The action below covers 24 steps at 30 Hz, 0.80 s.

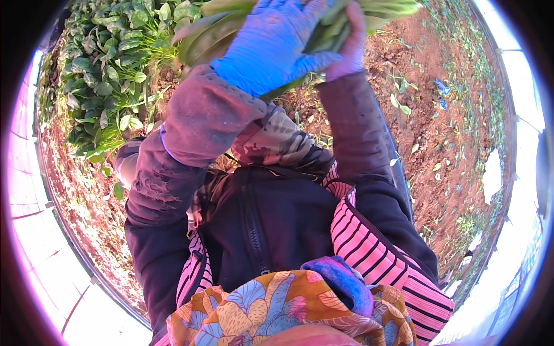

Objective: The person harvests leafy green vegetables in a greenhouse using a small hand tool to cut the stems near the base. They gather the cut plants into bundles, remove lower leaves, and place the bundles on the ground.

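A bunch of long green leaves [212, 39], blurred, is held between my two hands at the top edge. My left hand [277, 47], in a blue glove, lies over the bunch with its back towards me and its thumb pointing right. On the right side of the bunch, my right hand [348, 47] grips it from beside and beneath; part of this hand is hidden behind the leaves and my left hand. The far ends of the leaves run out of view.
Dense leafy green plants [104, 73] grow at the upper left. Reddish-brown soil [389, 56] with scattered leaves and blue scraps [442, 88] lies to the right. A dark edge [396, 164] of some object runs beside my right arm. Camouflage cloth [281, 138] covers my leg.
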Each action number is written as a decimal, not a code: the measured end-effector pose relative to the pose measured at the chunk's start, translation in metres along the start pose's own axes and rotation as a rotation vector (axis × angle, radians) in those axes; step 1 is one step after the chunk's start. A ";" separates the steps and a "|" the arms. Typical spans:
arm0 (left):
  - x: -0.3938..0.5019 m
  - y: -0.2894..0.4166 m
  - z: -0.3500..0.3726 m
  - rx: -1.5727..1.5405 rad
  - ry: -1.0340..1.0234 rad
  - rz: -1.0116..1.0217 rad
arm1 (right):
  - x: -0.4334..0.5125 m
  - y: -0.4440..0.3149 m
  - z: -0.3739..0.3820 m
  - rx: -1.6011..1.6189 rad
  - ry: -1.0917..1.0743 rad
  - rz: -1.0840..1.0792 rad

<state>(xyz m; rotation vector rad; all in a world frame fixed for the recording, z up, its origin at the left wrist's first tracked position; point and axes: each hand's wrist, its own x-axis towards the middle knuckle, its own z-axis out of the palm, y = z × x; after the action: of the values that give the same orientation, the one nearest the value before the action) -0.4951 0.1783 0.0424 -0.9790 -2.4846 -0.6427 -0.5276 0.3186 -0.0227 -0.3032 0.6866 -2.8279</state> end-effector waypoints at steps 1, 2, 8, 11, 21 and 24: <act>0.002 0.002 0.008 -0.054 -0.028 0.029 | -0.004 -0.010 -0.016 -0.052 0.086 -0.132; 0.002 0.002 0.015 -0.144 -0.052 0.055 | -0.010 -0.021 -0.034 -0.105 0.177 -0.261; -0.021 -0.019 0.032 -0.444 -0.115 0.077 | -0.113 -0.107 -0.157 -0.358 0.670 -0.184; -0.047 -0.031 0.018 -0.620 -0.207 -0.321 | -0.181 -0.123 -0.210 -0.396 0.823 -0.151; -0.089 -0.075 -0.026 -0.679 0.044 -0.743 | -0.238 -0.064 -0.366 -0.212 1.169 0.063; -0.102 -0.076 -0.034 -0.666 0.054 -0.826 | -0.202 -0.041 -0.427 -0.292 1.281 0.037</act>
<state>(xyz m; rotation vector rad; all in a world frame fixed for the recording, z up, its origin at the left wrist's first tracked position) -0.4733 0.0562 -0.0023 -0.0258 -2.6056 -1.7875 -0.4476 0.5880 -0.4047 1.5591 1.2383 -2.5615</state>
